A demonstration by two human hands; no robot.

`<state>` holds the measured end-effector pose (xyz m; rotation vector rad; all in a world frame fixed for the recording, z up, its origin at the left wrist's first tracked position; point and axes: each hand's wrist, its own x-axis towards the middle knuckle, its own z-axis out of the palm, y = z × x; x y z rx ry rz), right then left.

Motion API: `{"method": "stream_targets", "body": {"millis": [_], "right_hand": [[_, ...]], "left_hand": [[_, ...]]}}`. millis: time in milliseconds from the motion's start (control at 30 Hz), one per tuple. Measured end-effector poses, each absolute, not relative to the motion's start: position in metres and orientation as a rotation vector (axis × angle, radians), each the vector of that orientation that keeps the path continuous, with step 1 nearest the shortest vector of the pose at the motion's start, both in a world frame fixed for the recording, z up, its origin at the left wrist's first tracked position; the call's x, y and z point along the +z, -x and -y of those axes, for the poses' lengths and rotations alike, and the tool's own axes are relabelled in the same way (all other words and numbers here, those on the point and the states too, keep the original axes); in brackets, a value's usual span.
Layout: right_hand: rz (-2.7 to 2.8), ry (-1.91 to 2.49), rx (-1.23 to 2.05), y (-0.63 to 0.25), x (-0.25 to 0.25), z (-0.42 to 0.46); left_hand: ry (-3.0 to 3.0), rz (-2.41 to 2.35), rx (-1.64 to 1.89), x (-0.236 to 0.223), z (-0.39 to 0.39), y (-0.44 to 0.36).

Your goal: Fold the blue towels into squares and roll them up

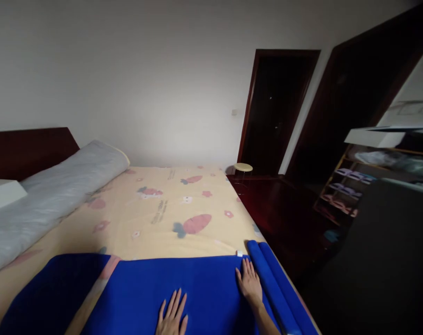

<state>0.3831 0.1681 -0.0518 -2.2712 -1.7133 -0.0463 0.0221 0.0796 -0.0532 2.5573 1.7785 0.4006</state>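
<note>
A blue cloth (204,284) lies spread on the bed, with a small white tag (239,253) at its far edge; what kind of article it is I cannot tell. Palm down on its middle rests my left hand (172,314), fingers stretched out and only partly in view at the bottom. My right hand (249,281) also lies flat on the cloth, near the tag. Just right of it run two long blue rolls (267,279) of similar fabric. To the left, across a strip of bare sheet, is a darker blue piece (47,293).
The patterned bed sheet (197,200) stretches to the wall. A grey pillow or bolster (68,181) and a white box-like object (3,193) lie at left by the dark headboard (33,149). Beyond the bed's right edge stand a round stool (243,167) and a shoe rack (351,186).
</note>
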Motion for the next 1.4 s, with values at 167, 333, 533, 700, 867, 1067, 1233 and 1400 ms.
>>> {"method": "stream_targets", "body": {"millis": [167, 333, 533, 700, 867, 1067, 1233, 1400], "right_hand": [[1.681, 2.23, -0.089, -0.392, -0.058, -0.177], [1.652, 2.341, -0.005, -0.385, -0.041, -0.184], [1.582, 2.371, -0.006, -0.38, -0.035, -0.195], [1.625, 2.234, -0.058, -0.344, -0.026, -0.181], [2.149, 1.654, 0.249, -0.246, -0.011, -0.152], [2.322, 1.413, 0.528, -0.191, -0.009, -0.148], [2.169, 1.774, 0.476, -0.225, -0.004, -0.171], [2.096, 1.852, 0.38, -0.255, -0.001, -0.178]], "left_hand": [[-2.626, -1.788, 0.476, -0.062, -0.081, -0.021], [-2.67, -1.79, 0.466, -0.051, -0.077, -0.022], [-2.655, -1.777, 0.471, -0.053, -0.078, -0.021], [-2.616, -1.78, 0.44, -0.056, -0.08, -0.022], [-2.633, -1.784, 0.435, -0.065, -0.082, -0.018], [-2.637, -1.782, 0.349, -0.086, -0.093, -0.013], [-2.55, -1.852, 0.328, -0.085, -0.092, -0.018], [-2.536, -1.847, 0.332, -0.083, -0.087, -0.016]]}}
